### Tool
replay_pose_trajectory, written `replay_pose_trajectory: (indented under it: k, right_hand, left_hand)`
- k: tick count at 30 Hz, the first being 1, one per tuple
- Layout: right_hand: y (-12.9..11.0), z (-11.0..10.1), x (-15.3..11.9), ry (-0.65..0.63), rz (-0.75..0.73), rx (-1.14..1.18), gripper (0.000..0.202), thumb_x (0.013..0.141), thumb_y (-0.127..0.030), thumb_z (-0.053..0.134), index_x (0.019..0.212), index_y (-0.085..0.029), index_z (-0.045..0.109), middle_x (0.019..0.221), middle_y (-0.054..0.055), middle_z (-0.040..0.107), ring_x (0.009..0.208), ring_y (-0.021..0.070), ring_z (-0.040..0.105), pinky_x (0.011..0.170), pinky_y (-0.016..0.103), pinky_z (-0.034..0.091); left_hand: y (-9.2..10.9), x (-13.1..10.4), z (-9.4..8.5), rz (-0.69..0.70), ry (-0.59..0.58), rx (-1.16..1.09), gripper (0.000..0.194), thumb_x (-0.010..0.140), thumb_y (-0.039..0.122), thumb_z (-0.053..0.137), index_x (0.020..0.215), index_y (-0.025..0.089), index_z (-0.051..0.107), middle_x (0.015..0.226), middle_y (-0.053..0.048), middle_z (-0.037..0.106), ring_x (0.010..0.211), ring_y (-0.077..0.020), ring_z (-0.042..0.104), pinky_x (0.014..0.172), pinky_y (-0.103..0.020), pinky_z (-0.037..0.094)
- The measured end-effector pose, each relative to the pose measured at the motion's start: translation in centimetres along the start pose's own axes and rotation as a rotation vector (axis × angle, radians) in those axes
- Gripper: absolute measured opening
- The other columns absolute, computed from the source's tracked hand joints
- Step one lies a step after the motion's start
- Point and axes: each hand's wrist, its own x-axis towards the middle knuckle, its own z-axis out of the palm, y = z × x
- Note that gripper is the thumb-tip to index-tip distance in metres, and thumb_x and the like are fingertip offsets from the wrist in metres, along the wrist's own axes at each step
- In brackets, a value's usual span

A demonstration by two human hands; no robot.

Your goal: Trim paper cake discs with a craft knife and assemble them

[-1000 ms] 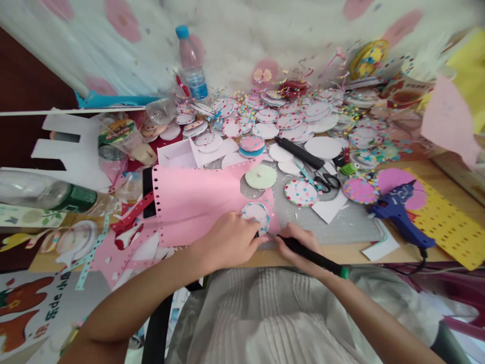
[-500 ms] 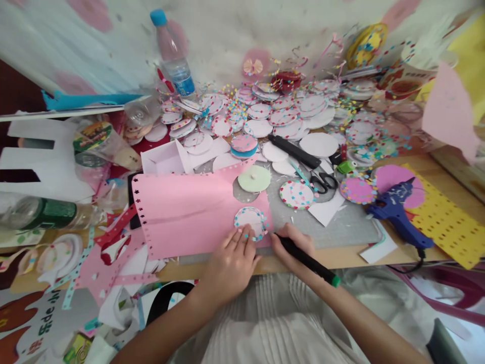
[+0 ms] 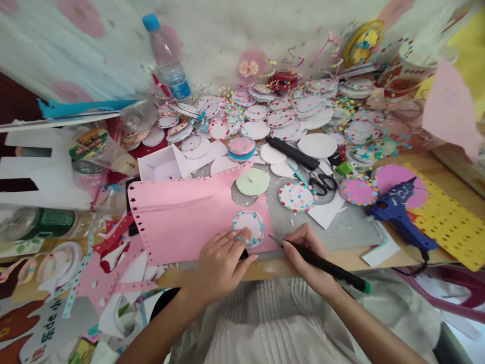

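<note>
My left hand (image 3: 223, 258) lies with its fingers stretched out over the lower left edge of a white paper disc (image 3: 248, 225) rimmed with blue and red dots. A small black piece (image 3: 243, 254) shows between the thumb and forefinger, mostly hidden. The disc rests on a pink paper sheet (image 3: 182, 217) with star-shaped holes along its left edge. In my right hand (image 3: 308, 253) is a black marker pen (image 3: 333, 269) with a green end. Its thin bare tip hovers at the sheet's right edge, apart from the disc.
A pale green disc (image 3: 252, 182) covers part of a cut-out in the sheet. Black scissors (image 3: 323, 183), a black cutter (image 3: 293, 153) and a dotted disc (image 3: 295, 197) lie beyond. A blue glue gun (image 3: 401, 212) sits right; a bottle (image 3: 168, 63) stands behind, near many heaped discs.
My right hand has drawn the pen rightward, away from the disc. My left hand has shifted left and down, uncovering more of the disc and the black piece. The sheet has turned slightly.
</note>
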Motion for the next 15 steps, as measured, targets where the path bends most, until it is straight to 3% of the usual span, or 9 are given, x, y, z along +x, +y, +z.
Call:
replay_pose_trajectory:
  k: [4,7,9,12,15]
  right_hand:
    - [-0.2,-0.8,-0.1,0.008,0.027,0.063,0.009,0.090,-0.028,0.060,0.089,-0.025,0.052,0.068,-0.003,0.056,0.053,0.0117,0.050,0.045,0.022,0.039]
    - [-0.4,-1.8,-0.3,-0.061,0.047,0.193,0.012,0.091,-0.032,0.060,0.100,-0.025,0.059,0.076,0.001,0.061,0.060,0.0140,0.055,0.050,0.024,0.043]
    - [-0.7,-2.5,-0.3,-0.119,0.067,0.347,0.017,0.095,-0.036,0.053,0.104,-0.025,0.061,0.073,0.002,0.061,0.059,0.0151,0.054,0.051,0.027,0.043]
    - [-1.8,-2.9,0.0,-0.135,0.115,0.541,0.021,0.096,-0.038,0.047,0.098,-0.025,0.063,0.060,0.000,0.055,0.048,0.0140,0.047,0.042,0.025,0.034]
    - [-3.3,-2.7,0.6,-0.145,0.177,0.625,0.017,0.092,-0.040,0.055,0.087,-0.025,0.061,0.054,-0.003,0.048,0.041,0.0120,0.038,0.037,0.024,0.024]
  left_hand:
    - [-0.8,-0.6,-0.9,0.015,0.087,-0.103,0.032,0.094,0.027,0.054,0.124,0.015,0.055,0.119,-0.011,0.070,0.112,-0.0230,0.065,0.097,-0.038,0.052]
    - [-1.0,-1.2,-1.4,-0.067,0.163,-0.176,0.013,0.093,0.024,0.056,0.104,0.020,0.059,0.093,-0.006,0.074,0.089,-0.0194,0.068,0.081,-0.034,0.053]
    - [-0.9,-1.5,-1.7,-0.155,0.184,-0.193,0.007,0.094,0.025,0.053,0.090,0.021,0.057,0.075,-0.002,0.068,0.070,-0.0167,0.062,0.067,-0.030,0.049]
    - [-0.4,-1.6,-2.2,-0.290,0.149,-0.240,0.013,0.094,0.028,0.050,0.083,0.021,0.052,0.068,0.000,0.059,0.062,-0.0146,0.054,0.060,-0.027,0.044]
    - [0.4,-1.3,-2.8,-0.325,0.025,-0.414,0.008,0.095,0.027,0.046,0.096,0.021,0.052,0.082,-0.002,0.061,0.072,-0.0147,0.057,0.065,-0.026,0.046]
